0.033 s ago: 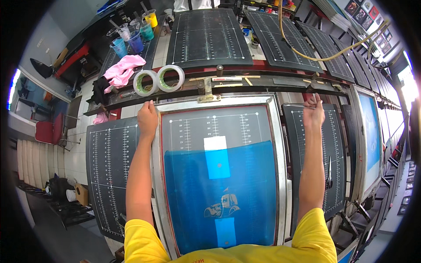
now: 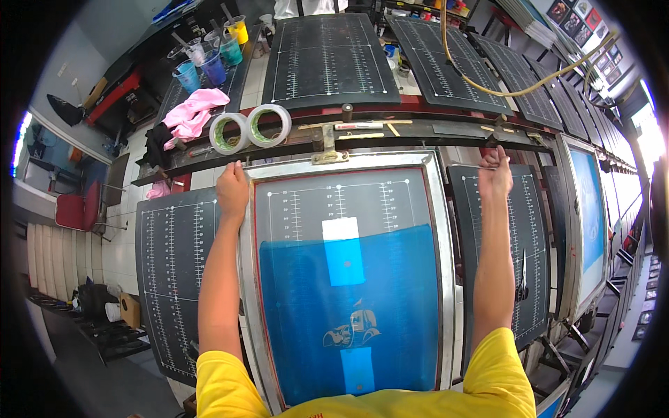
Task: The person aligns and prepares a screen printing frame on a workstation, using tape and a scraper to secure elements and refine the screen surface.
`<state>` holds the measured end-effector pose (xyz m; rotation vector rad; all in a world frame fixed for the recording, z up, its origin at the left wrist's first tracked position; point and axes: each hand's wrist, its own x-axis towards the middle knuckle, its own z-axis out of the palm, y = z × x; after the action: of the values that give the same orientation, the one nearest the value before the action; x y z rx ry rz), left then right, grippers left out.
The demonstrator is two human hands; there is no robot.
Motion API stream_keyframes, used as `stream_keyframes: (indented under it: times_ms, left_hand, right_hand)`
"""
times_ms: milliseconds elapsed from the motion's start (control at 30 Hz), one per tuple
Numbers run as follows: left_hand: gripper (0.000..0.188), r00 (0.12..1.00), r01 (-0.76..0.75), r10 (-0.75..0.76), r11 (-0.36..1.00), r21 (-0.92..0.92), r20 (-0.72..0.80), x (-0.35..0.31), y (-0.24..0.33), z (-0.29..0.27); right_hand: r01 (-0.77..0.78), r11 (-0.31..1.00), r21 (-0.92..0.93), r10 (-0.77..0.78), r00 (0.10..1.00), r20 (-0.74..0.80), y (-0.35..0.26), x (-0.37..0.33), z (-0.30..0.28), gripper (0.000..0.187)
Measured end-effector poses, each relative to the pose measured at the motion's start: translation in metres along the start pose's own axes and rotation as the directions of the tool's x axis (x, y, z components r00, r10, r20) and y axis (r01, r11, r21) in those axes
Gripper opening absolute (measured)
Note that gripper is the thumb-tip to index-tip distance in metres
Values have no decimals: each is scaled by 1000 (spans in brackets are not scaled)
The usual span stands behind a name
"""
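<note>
A screen-printing frame with a blue-coated mesh lies before me, over a dark printing board with white ruled marks. The mesh bears a pale truck-like design, and two light rectangles show through it. At the frame's far left corner is my left hand, fingers curled; what they grip, if anything, is hidden. Out past the far right corner, my right hand is closed, palm up, around a thin metal rod pointing left toward the frame. A metal clamp sits at the middle of the frame's far edge.
Two tape rolls, a marker and small wooden strips lie on the rail beyond the frame. Farther left are a pink cloth and several ink cups. Scissors rest on the right board. A yellow hose hangs at upper right.
</note>
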<state>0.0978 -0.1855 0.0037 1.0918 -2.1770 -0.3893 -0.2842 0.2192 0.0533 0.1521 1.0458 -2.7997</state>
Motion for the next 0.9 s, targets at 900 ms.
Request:
stream_keyframes:
  times_ms: [900]
  left_hand:
    - [32, 997, 50, -54, 996, 75, 52, 3, 11, -1]
  right_hand:
    - [182, 62, -981, 392, 900, 192, 54, 0, 44, 29]
